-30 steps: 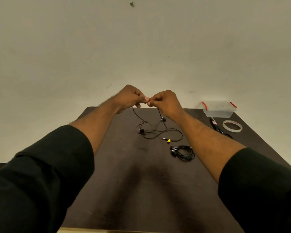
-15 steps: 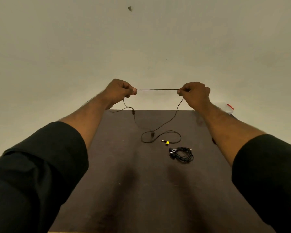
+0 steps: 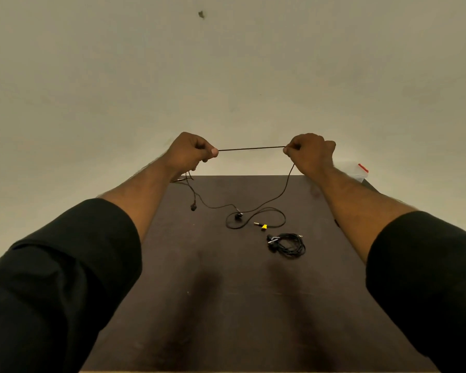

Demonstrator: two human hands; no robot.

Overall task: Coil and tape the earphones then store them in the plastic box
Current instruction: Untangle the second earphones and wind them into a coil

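Nearest to the camera, two black sleeves come in from the bottom corners, and the bare forearms reach away over a dark brown table. On the table, right of the middle, lies a coiled black earphone bundle. Just beyond it rests the yellow-marked plug of a second, loose earphone cable, which makes a loop on the table beside one earbud. Another earbud hangs further left, below the left hand. Further away, both hands are raised above the far edge of the table. The left hand pinches the cable with curled fingers and thumb, and the right hand pinches it in the same way, so that a straight, tight piece runs between them. At the far right, partly hidden behind the right forearm, stands the clear plastic box with a red clip.
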